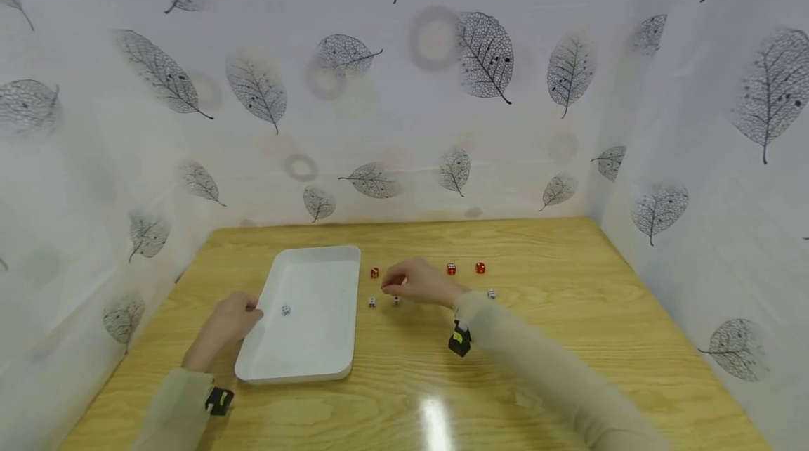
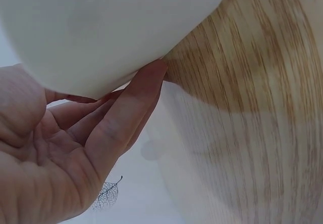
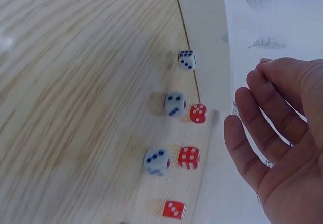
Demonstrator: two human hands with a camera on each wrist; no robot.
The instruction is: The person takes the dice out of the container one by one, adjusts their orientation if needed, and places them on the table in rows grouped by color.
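Observation:
A white tray (image 1: pixel 316 378) stands on the left of the wooden table, with one white die (image 1: pixel 286 310) inside. My left hand (image 1: pixel 229 321) grips the tray's left rim; the left wrist view shows the fingers (image 2: pixel 128 110) beneath the tray's edge. My right hand (image 1: pixel 422 282) is over the table right of the tray, fingers loosely bent and no die visible in them. Nearest to it are a white die (image 1: pixel 396 301), another white die (image 1: pixel 371 302) and a red die (image 1: pixel 374 272). In the right wrist view, its fingers (image 3: pixel 247 151) are apart from the dice.
Two more red dice, one (image 1: pixel 451 268) beside the other (image 1: pixel 480 268), lie behind the right forearm. A white die (image 1: pixel 491 293) sits close to the right sleeve. Leaf-patterned sheeting (image 1: pixel 404 135) encloses the table (image 1: pixel 569 324) at the back and sides.

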